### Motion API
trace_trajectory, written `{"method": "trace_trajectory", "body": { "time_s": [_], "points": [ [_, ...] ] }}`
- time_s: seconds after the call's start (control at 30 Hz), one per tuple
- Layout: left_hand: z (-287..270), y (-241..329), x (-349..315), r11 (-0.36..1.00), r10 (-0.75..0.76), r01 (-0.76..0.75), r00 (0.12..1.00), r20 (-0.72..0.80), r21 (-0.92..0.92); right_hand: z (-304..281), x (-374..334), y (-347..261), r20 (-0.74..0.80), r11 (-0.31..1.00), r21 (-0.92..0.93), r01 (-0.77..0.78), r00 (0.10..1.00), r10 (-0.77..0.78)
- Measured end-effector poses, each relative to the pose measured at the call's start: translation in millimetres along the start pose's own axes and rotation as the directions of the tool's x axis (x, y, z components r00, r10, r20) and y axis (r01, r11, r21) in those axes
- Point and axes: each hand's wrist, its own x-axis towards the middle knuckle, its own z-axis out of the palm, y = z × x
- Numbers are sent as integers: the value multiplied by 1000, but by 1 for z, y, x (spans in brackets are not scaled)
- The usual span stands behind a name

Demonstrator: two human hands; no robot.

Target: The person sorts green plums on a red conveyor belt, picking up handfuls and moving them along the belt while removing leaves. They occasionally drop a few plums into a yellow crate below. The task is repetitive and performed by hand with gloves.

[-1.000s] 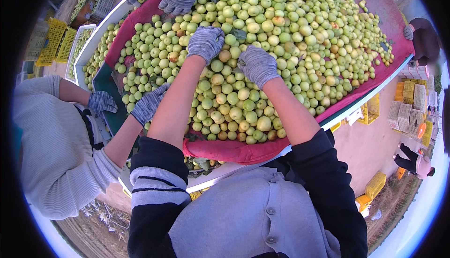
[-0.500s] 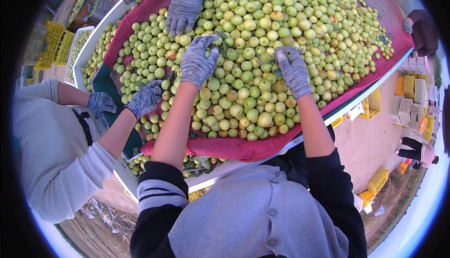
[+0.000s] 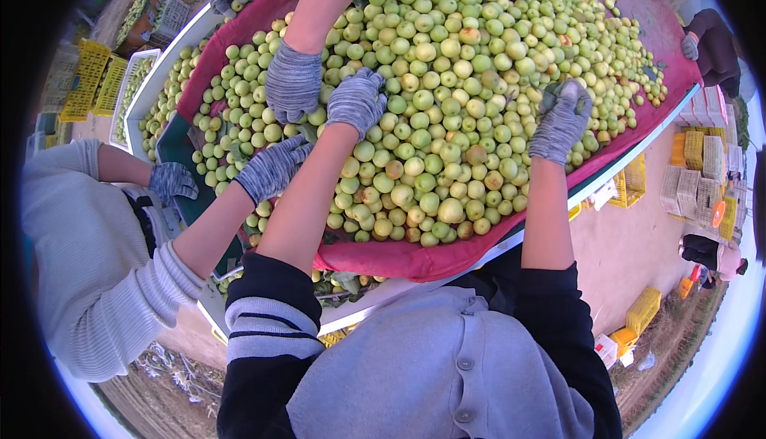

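Note:
A big heap of small round green-yellow fruits (image 3: 431, 128), like jujubes, lies on a red cloth (image 3: 423, 260) spread over a raised bed. My left hand (image 3: 357, 104), in a grey striped glove, rests on the left part of the heap with its fingers curled closed; what is inside is hidden. Toward the right side, my right hand (image 3: 561, 124), gloved alike, is closed just above the fruits. A dark green leaf (image 3: 549, 98) shows in part at its fingers.
At my left, a co-worker's gloved hand (image 3: 275, 169) reaches into the fruits close to my left forearm. Another person's gloved hand (image 3: 293, 84) comes down from the top beside my left hand. Yellow crates (image 3: 632, 180) stand beyond the right edge.
My right hand has moved right across the heap and its fingers have closed. My left hand has shifted slightly right and curled in. The co-workers' hands beside it have come nearer.

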Motion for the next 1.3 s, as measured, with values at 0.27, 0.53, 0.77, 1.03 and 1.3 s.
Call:
{"method": "trace_trajectory", "body": {
  "time_s": [0.27,0.53,0.77,1.03,1.3],
  "points": [
    [5,10,-58,922,-72,63,997,-10,-383,34,15,-82,632,894,-116,433,726,-270],
    [4,-6,-166,461,-270,-114,927,-261,-880,50,-117,45,855,328,-376,867,187,484],
    [9,-4,-203,181,-403,98,915,17,-979,40,-105,-6,748,381,-503,776,171,641],
    [43,45,-211,-349,-444,85,862,244,-933,0,-208,9,906,836,-340,430,389,168],
    [33,61,-206,-872,-184,59,880,437,-486,-4,-219,3,662,851,-403,-338,535,526]
  ]
}}
